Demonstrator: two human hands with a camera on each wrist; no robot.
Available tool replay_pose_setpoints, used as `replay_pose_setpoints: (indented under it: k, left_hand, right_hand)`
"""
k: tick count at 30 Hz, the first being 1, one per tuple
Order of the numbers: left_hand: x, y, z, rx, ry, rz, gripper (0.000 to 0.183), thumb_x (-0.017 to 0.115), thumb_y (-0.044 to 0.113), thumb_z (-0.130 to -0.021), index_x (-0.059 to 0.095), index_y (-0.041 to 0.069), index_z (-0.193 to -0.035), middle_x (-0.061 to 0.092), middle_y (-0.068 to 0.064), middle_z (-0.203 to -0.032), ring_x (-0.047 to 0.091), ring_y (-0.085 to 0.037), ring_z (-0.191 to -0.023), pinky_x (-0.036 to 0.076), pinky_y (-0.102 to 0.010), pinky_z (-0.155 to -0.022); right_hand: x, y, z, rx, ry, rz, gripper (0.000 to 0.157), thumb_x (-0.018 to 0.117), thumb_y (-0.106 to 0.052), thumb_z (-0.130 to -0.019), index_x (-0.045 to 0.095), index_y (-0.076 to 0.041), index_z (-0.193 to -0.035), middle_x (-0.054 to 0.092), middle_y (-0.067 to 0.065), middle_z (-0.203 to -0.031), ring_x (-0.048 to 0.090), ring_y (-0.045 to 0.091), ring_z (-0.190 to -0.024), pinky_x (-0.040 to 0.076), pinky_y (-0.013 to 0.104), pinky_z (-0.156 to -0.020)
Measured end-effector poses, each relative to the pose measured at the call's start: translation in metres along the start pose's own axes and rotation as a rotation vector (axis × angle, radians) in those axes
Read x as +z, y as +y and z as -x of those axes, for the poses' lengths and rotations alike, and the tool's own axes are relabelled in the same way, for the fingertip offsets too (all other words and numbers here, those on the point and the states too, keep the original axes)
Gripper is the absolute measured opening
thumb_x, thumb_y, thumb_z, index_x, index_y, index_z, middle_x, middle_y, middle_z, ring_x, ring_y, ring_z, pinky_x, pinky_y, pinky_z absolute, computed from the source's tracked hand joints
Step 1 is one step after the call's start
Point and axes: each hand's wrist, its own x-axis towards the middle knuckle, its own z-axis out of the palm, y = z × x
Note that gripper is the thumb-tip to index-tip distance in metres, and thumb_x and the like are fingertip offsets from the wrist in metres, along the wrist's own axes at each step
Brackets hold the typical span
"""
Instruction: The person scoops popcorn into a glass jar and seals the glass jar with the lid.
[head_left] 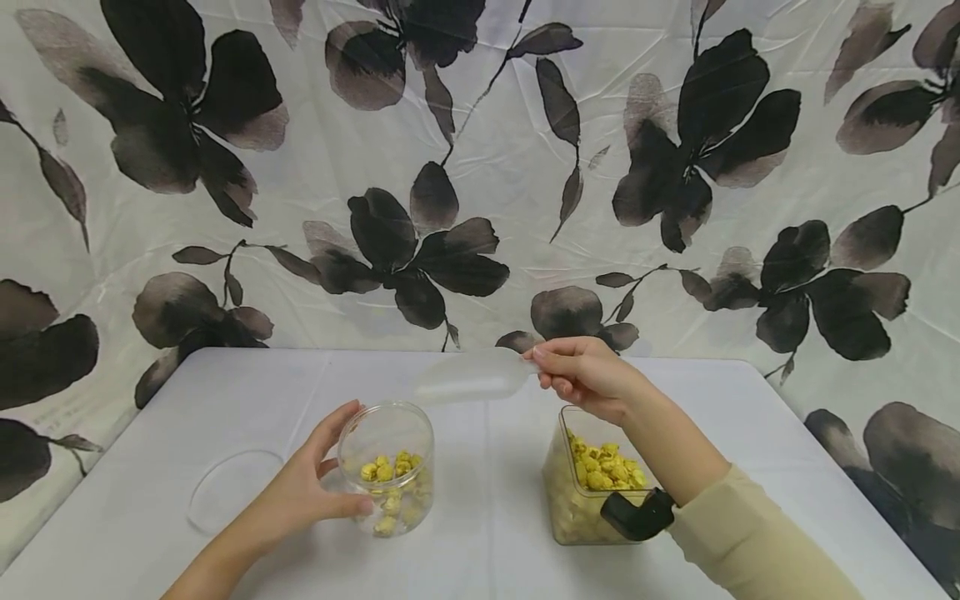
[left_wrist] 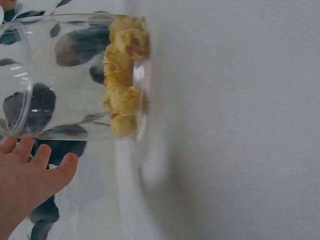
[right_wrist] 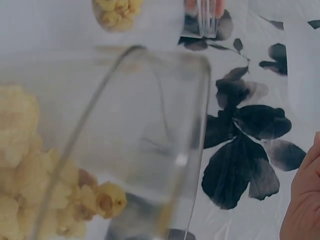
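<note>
My left hand [head_left: 303, 487] holds a clear round jar [head_left: 420, 500], thumb in front and fingers round its far side. Several pieces of yellow popcorn [head_left: 384, 471] lie in the jar; the left wrist view shows the popcorn [left_wrist: 122, 80] low against its base. Between thumb and fingers, my right hand [head_left: 592, 375] pinches the handle of a translucent scoop [head_left: 472, 377]. The scoop is held level above the table, its tip behind and above the jar, and no popcorn shows in it. Below my right hand stands a clear square container [head_left: 558, 500] of popcorn.
A thin clear round lid [head_left: 193, 492] lies on the white tablecloth [head_left: 487, 533], left of the jar. A black wrist camera [head_left: 637, 515] covers part of the square container's front. Behind the table hangs a floral cloth [head_left: 525, 208].
</note>
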Motion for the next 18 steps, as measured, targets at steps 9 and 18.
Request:
replay_pose_setpoints:
  k: [9, 18]
  left_hand:
    - [-0.010, 0.027, 0.002, 0.066, 0.091, -0.076, 0.101, 0.082, 0.009, -0.069, 0.020, 0.022, -0.148, 0.025, -0.009, -0.150, 0.017, -0.035, -0.137, 0.024, -0.066, -0.098]
    - [-0.007, 0.065, 0.000, 0.078, 0.169, -0.101, 0.097, 0.081, 0.012, -0.071, 0.022, 0.025, -0.147, 0.027, -0.003, -0.150, 0.019, -0.027, -0.138, 0.031, -0.022, -0.103]
  right_hand:
    - [-0.016, -0.001, 0.011, -0.009, 0.015, -0.002, 0.025, 0.047, -0.002, -0.096, 0.068, -0.010, -0.086, 0.056, 0.000, -0.062, 0.041, 0.002, -0.045, 0.030, 0.010, -0.040]
    - [-0.033, 0.001, 0.022, 0.006, -0.001, -0.044, 0.015, 0.054, -0.009, -0.094, 0.069, -0.010, -0.090, 0.058, 0.000, -0.064, 0.043, 0.000, -0.046, 0.033, 0.008, -0.041]
